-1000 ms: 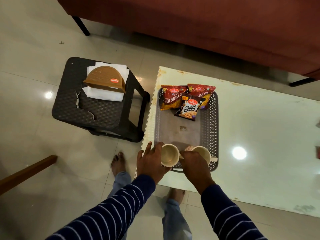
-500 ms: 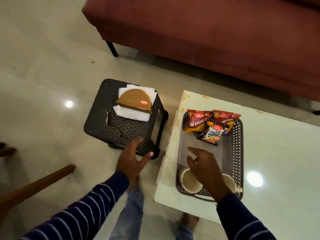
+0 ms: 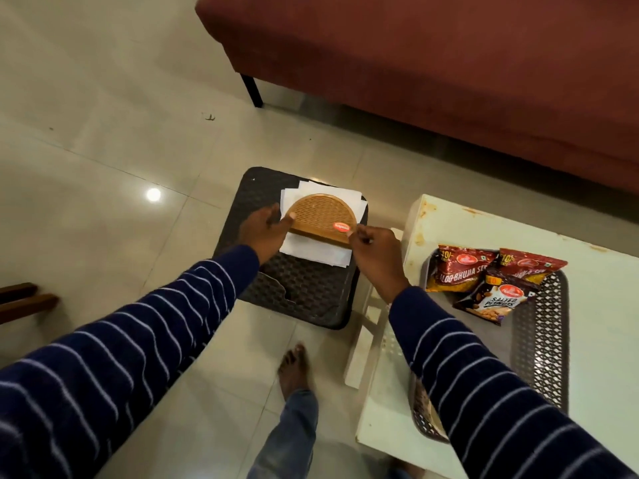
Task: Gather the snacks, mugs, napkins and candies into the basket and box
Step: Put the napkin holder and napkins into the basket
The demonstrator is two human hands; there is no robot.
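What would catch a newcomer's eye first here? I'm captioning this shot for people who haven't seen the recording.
Both hands meet at the brown half-round napkin holder lying on white napkins on the dark stool: the left hand grips its left end, the right hand its right corner. To the right, three bright snack packets sit in the perforated basket on the pale table.

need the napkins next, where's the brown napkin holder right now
In the head view the brown napkin holder lies left of centre on the white napkins atop the dark stool, left of the white table, held between the left hand and right hand.
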